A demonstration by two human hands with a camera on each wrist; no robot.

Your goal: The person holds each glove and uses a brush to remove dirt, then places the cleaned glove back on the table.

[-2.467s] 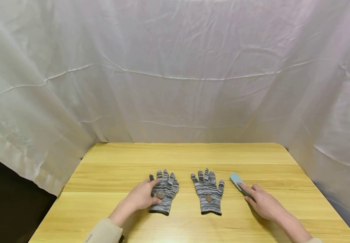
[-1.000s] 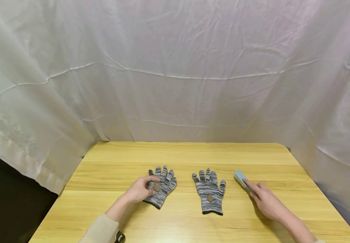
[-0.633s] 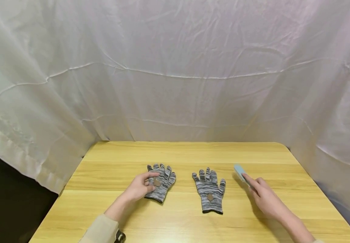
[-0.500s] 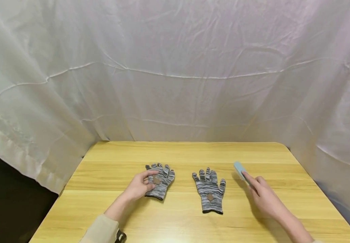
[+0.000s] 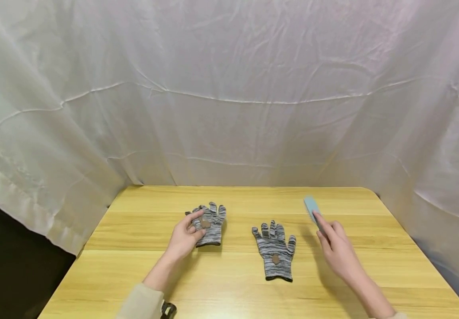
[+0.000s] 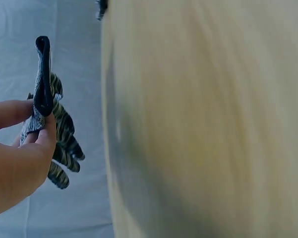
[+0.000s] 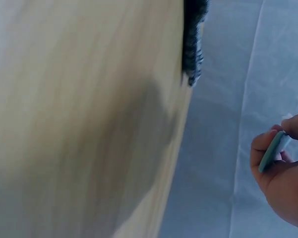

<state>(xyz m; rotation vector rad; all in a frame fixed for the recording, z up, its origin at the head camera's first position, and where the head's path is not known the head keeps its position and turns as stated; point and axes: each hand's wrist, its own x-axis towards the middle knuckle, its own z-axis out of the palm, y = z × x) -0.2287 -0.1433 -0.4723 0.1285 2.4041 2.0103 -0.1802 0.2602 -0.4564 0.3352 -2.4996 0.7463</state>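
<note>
Glove of black, grey and white streaked knit (image 5: pixel 213 233), held clear of the table in the person's left hand (image 5: pixel 182 237). The thumb and fingers pinch it along its outer side; in the left wrist view the thumb lies against one face and the fingers against the other, near a flattened cuff with a black rim. In the head view its glove fingers point toward the far edge, and an irregular brown spot (image 5: pixel 205 224) shows on the knit.

A second glove of the same streaked knit (image 5: pixel 270 248) lies flat on the pale yellow wood-grain table (image 5: pixel 141 261), between the two hands, fingers toward the far edge, with a brown roughly angular spot (image 5: pixel 276 259) above its cuff.

The right hand (image 5: pixel 340 257) grips a light blue, long, flat-backed brush (image 5: pixel 311 206) above the table, well apart from the held glove; the index finger extends along its back. In the right wrist view the brush appears between thumb and curled fingers; its bristles cannot be clearly told.

A pale beige sleeve (image 5: pixel 141 303) covers the left forearm. Behind the table hangs a creased silvery-white cloth curtain (image 5: pixel 229 137).
</note>
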